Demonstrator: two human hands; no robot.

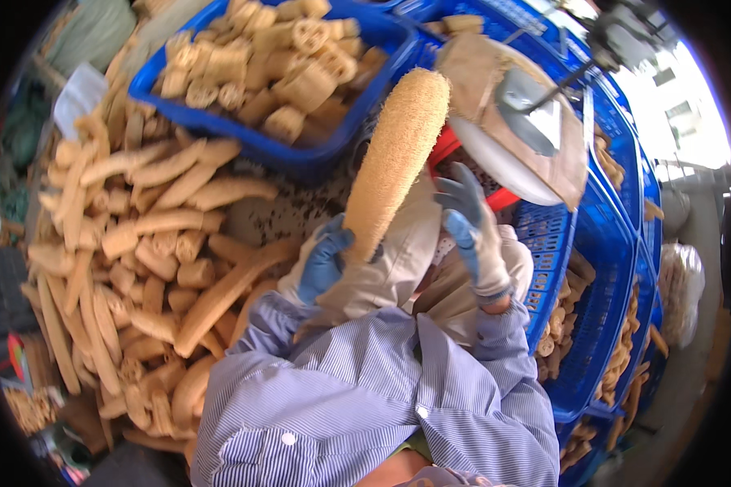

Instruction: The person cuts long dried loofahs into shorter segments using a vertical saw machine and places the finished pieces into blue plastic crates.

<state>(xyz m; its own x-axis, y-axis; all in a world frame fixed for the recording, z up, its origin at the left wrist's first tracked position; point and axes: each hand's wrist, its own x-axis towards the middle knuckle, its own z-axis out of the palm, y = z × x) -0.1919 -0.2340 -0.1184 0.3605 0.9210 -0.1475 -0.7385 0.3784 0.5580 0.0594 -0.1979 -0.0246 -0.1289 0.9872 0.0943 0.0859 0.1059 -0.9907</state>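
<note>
Shirt (357,349), striped blue and white, one, worn; nearest me, on my side of the long loofah (398,146). Trousers (394,264), pale, one pair (knees bent), below the long loofah. Left hand (321,260), mine, gloved white and blue, fingers wrapped about the narrow lower end of the long loofah, which is tan, rough, raised over my lap and tilted, its broad end away from me and leaning right. Right hand (473,231), mine, gloved alike, fingers spread, right of the long loofah and apart from it. Loofah pile (162,268), whole lengths and shorter pieces mixed (too many to count), left of the long loofah. Blue crates (540,243), slotted, several, with more loofah pieces inside, right of the long loofah. Red object (503,197), one, partly hidden, just right of the long loofah. Brown board (575,150), one, bearing a grey plate (520,109), right of its broad end. Blue basin (317,156), one, heaped with short cut pieces (304,85), beyond the long loofah and leftward. Clear bag (681,284), one, far right of the long loofah.
</note>
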